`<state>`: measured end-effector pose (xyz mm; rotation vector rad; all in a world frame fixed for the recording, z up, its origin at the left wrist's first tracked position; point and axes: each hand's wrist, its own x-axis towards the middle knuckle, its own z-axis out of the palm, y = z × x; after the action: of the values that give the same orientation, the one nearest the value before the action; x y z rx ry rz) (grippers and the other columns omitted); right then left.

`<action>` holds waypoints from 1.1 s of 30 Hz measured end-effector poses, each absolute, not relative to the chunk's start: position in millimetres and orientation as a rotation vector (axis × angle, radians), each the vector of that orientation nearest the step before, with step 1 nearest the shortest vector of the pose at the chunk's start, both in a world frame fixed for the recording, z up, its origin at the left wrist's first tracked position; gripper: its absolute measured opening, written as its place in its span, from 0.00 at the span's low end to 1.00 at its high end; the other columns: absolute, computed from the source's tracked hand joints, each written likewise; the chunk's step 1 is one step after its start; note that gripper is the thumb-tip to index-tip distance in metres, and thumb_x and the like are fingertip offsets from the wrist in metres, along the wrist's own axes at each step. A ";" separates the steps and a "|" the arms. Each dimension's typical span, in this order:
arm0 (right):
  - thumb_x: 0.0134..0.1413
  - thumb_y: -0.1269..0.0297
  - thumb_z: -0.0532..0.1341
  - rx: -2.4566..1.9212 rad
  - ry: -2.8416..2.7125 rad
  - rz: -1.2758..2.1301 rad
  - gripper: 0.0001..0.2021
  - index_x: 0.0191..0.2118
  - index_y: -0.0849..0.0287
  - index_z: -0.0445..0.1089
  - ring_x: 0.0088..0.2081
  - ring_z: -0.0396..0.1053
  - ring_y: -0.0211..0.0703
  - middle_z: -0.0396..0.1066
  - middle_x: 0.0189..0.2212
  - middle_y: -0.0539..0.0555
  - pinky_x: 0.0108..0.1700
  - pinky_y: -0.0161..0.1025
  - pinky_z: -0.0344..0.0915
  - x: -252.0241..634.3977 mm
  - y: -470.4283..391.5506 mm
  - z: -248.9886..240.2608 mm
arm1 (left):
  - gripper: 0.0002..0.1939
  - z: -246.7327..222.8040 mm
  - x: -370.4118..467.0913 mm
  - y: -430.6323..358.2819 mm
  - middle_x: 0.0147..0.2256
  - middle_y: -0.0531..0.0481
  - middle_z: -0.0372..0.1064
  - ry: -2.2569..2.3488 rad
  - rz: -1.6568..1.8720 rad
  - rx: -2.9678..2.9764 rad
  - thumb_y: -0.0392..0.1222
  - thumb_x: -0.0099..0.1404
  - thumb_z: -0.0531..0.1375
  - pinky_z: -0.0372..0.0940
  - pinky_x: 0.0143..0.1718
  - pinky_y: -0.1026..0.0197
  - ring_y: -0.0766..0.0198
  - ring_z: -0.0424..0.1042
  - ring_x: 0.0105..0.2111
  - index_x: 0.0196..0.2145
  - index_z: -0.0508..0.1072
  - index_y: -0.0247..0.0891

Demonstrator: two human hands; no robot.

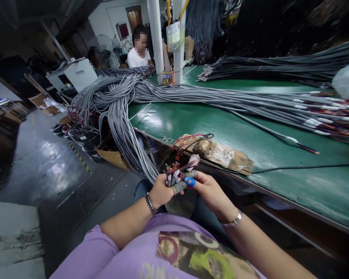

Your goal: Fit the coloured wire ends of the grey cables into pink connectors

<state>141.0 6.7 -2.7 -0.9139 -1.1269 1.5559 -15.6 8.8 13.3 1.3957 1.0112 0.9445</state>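
Note:
My left hand point(163, 190) is wrapped round a bunch of grey cables point(144, 157), whose stripped ends with thin coloured wires point(172, 169) stick up above the fist. The cables trail up and left from it to a big heap on the table. My right hand point(202, 186) meets the left at the cable ends, with thumb and forefinger pinched on one of them. Grey covers wrap some fingertips, and a blue one sits on the right thumb. A whitish tuft point(193, 159) shows just above the fingers; what it is I cannot tell.
A green table point(279, 155) carries long grey cables point(221, 95) and darker bundles point(273, 68). At its near edge lies a wooden block point(227, 155) with clear tape and red and black leads. White posts point(157, 42) rise behind. Beyond sits a person point(138, 56). Cardboard boxes point(113, 159) stand below left.

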 end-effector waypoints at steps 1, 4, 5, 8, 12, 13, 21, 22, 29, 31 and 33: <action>0.43 0.53 0.69 -0.909 -1.128 1.568 0.13 0.27 0.58 0.73 0.26 0.67 0.40 0.73 0.22 0.51 0.33 0.39 0.62 141.0 7.2 -2.6 | 0.18 14.9 -15.8 8.7 0.18 0.51 0.68 1.001 0.924 1.387 0.51 0.49 0.69 0.62 0.26 0.64 0.68 0.66 0.21 0.20 0.73 0.32; 0.45 0.54 0.69 -0.869 -1.100 1.610 0.12 0.30 0.58 0.74 0.25 0.69 0.40 0.73 0.23 0.51 0.32 0.38 0.62 141.1 8.0 -4.6 | 0.18 14.6 -16.4 8.8 0.18 0.51 0.68 0.970 0.930 1.363 0.51 0.47 0.69 0.63 0.26 0.64 0.68 0.66 0.21 0.21 0.73 0.32; 0.44 0.55 0.69 -0.858 -1.087 1.620 0.12 0.31 0.58 0.74 0.25 0.69 0.40 0.74 0.23 0.51 0.32 0.38 0.62 141.2 7.9 -5.7 | 0.17 12.6 -16.6 9.0 0.19 0.51 0.69 0.965 0.958 1.353 0.51 0.48 0.69 0.63 0.26 0.64 0.67 0.66 0.21 0.20 0.73 0.32; 0.42 0.56 0.70 -0.848 -1.029 1.633 0.13 0.33 0.58 0.75 0.27 0.69 0.40 0.74 0.25 0.51 0.32 0.37 0.62 141.8 6.8 -9.9 | 0.16 3.7 -17.1 10.1 0.19 0.50 0.70 0.966 1.071 1.306 0.50 0.51 0.68 0.63 0.27 0.63 0.66 0.68 0.22 0.20 0.73 0.33; 0.37 0.60 0.73 -0.849 -0.907 1.645 0.14 0.32 0.57 0.76 0.28 0.67 0.38 0.74 0.28 0.51 0.32 0.36 0.64 144.9 7.3 -16.4 | 0.14 -4.4 -16.0 11.6 0.19 0.50 0.70 0.989 1.182 1.232 0.47 0.53 0.67 0.62 0.28 0.63 0.66 0.68 0.22 0.20 0.74 0.33; 0.37 0.60 0.73 -0.846 -0.861 1.655 0.13 0.32 0.57 0.75 0.27 0.67 0.37 0.73 0.27 0.51 0.31 0.35 0.64 146.5 8.9 -18.3 | 0.14 -4.4 -15.3 11.8 0.19 0.50 0.70 0.990 1.201 1.209 0.46 0.53 0.67 0.63 0.28 0.62 0.66 0.69 0.22 0.20 0.74 0.33; 0.42 0.45 0.68 -0.780 -0.508 1.816 0.18 0.30 0.56 0.74 0.27 0.69 0.36 0.73 0.27 0.50 0.30 0.34 0.70 157.5 36.2 -21.9 | 0.13 3.3 -5.0 15.0 0.19 0.50 0.71 0.974 1.248 1.130 0.45 0.52 0.68 0.63 0.28 0.63 0.66 0.69 0.21 0.19 0.73 0.33; 0.43 0.45 0.67 -0.777 -0.532 1.801 0.18 0.30 0.56 0.74 0.26 0.69 0.35 0.73 0.26 0.50 0.29 0.33 0.70 156.5 38.6 -19.9 | 0.13 3.2 -3.8 15.8 0.19 0.51 0.70 0.975 1.244 1.127 0.45 0.52 0.68 0.63 0.28 0.63 0.66 0.69 0.21 0.19 0.73 0.33; 0.43 0.45 0.68 -0.716 -0.556 1.753 0.20 0.32 0.58 0.75 0.25 0.67 0.35 0.73 0.26 0.50 0.29 0.34 0.70 149.0 45.3 -13.1 | 0.16 0.4 -0.1 19.3 0.18 0.50 0.70 1.015 1.193 1.208 0.48 0.53 0.67 0.61 0.27 0.63 0.67 0.68 0.21 0.19 0.72 0.33; 0.45 0.46 0.67 -0.680 -0.533 1.769 0.18 0.32 0.58 0.74 0.27 0.68 0.37 0.73 0.27 0.50 0.30 0.37 0.70 147.8 46.8 -16.2 | 0.16 -0.4 0.9 19.9 0.18 0.50 0.70 1.022 1.178 1.208 0.48 0.53 0.67 0.61 0.28 0.63 0.67 0.68 0.21 0.19 0.72 0.33; 0.48 0.47 0.65 -0.642 -0.535 1.766 0.17 0.31 0.57 0.73 0.27 0.68 0.39 0.73 0.26 0.50 0.30 0.38 0.69 146.2 48.6 -19.8 | 0.16 -1.2 2.0 20.6 0.18 0.50 0.70 1.026 1.170 1.209 0.49 0.53 0.67 0.62 0.28 0.63 0.67 0.68 0.21 0.20 0.72 0.33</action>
<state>146.2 48.6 -19.8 -0.6423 -0.5347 1.7663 2.0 20.6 -1.2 1.2092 1.0260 1.1698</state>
